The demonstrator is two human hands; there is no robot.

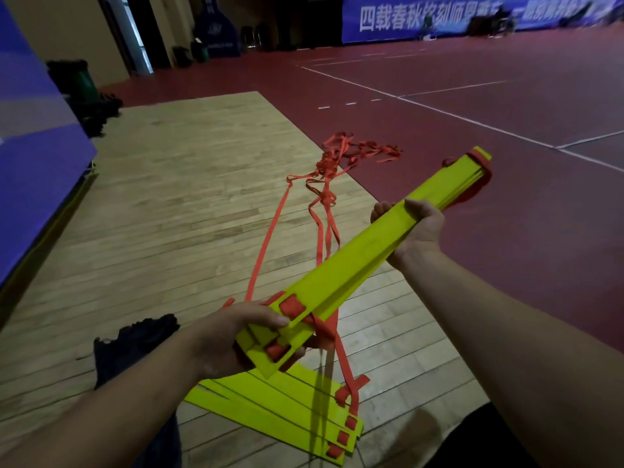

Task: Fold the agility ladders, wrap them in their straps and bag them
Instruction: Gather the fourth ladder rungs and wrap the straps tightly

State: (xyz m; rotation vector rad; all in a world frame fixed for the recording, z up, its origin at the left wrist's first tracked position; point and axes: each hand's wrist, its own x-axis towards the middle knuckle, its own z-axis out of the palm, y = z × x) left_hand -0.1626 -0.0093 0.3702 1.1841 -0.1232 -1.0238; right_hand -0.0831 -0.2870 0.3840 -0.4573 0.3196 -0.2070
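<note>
Both hands clasp a stack of yellow ladder rungs (pixel 341 265): left hand (pixel 236 332) at its near end, right hand (pixel 415 224) mid-length; orange straps (pixel 324 184) trail across the floor (pixel 189 184).

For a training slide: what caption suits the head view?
The left hand and right hand grip stacked yellow rungs, orange straps trailing onto the floor.

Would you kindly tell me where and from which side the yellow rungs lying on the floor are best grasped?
Probably the right end of the floor rungs, approached from the right: the orange webbing threads through the slats there, tying them together, and their stepped ends offer a liftable edge.
</note>
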